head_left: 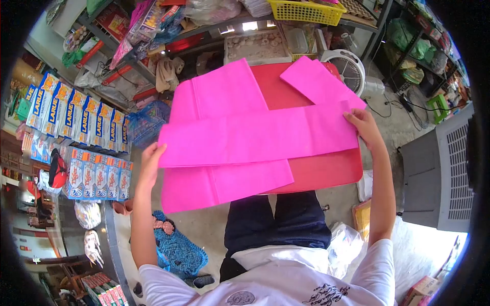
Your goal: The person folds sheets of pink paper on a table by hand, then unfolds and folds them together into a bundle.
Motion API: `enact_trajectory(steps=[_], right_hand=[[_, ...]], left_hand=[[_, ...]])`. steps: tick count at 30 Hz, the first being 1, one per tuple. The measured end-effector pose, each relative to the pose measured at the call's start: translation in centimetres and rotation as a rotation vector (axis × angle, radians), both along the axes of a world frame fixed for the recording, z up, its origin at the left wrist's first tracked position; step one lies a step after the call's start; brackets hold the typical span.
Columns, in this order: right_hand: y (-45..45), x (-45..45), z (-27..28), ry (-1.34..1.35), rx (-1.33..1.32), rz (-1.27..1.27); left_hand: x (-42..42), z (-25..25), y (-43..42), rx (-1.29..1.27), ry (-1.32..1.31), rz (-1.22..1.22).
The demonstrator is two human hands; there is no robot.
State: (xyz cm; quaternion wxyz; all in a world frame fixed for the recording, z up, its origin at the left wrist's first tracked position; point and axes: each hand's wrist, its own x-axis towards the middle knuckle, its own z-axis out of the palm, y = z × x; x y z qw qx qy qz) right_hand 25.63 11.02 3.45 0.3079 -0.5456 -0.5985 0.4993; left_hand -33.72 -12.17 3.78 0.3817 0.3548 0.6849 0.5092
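A long bright pink folded sheet [255, 135] stretches between my two hands above a red tabletop [326, 171]. My left hand [149, 164] pinches its lower left corner, thumb on top. At the other end, my right hand [363, 126] grips the right edge. Beneath the long sheet lies a wider pink piece [224, 92] with crease lines, overhanging the table's left side. A smaller pink folded piece [319, 81] rests at an angle on the far right of the table. Whether the sheets are paper or cloth, I cannot tell.
A white fan [344, 71] stands behind the table's right corner. Stacked beer cartons [76, 115] line the left side. A large grey slatted unit [439, 168] is on the right. A blue mat [181, 250] lies on the floor. A yellow basket [306, 11] sits on the back shelf.
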Motion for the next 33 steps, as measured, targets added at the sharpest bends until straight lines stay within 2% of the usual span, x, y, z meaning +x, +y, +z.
enact_trajectory(steps=[4,7,10,12,14,16,18,20,23,26,29,31,33], right_hand=[[-2.5,-0.3,-0.2,0.079,-0.061,-0.007],[-4.5,-1.5,0.7,0.094,-0.114,0.057],[-5.4,-2.7,-0.2,-0.054,0.089,0.057],[-7.0,-4.3,-0.1,-0.29,0.501,-0.094],[-9.7,-7.3,2.8,-0.44,0.799,-0.257],[-12.5,-10.7,3.7,-0.331,0.822,-0.108],[-14.9,-14.6,4.2,-0.092,0.789,0.054],[-16.1,-17.9,1.7,-0.14,0.77,0.226],[-17.3,-19.8,-2.3,-0.465,0.756,0.543],[-17.7,-20.0,0.1,-0.336,0.82,0.388],[-18.6,-21.0,-2.2,-0.221,0.757,0.518],[-18.9,-21.2,-1.8,-0.197,0.803,0.506],[-19.4,-21.4,-1.5,-0.186,0.805,0.483]], left_hand=[[-1.0,4.4,0.5,0.164,-0.173,0.051],[-0.4,9.6,1.6,0.25,-0.2,0.022],[2.9,15.0,2.9,0.288,-0.079,-0.067],[6.0,17.3,3.5,0.294,-0.021,-0.059],[8.3,17.9,3.9,0.297,0.016,-0.093],[9.9,17.9,4.2,0.308,0.031,-0.174],[11.1,17.9,4.1,0.308,0.022,-0.209],[11.8,17.9,3.8,0.328,0.021,-0.204],[10.6,18.2,2.1,0.365,0.042,-0.158],[8.2,18.9,-0.1,0.371,0.039,-0.193],[7.3,19.0,-1.5,0.378,-0.017,-0.225],[7.7,19.1,-1.4,0.352,-0.03,-0.247],[9.6,19.0,-1.3,0.384,-0.097,-0.119]])
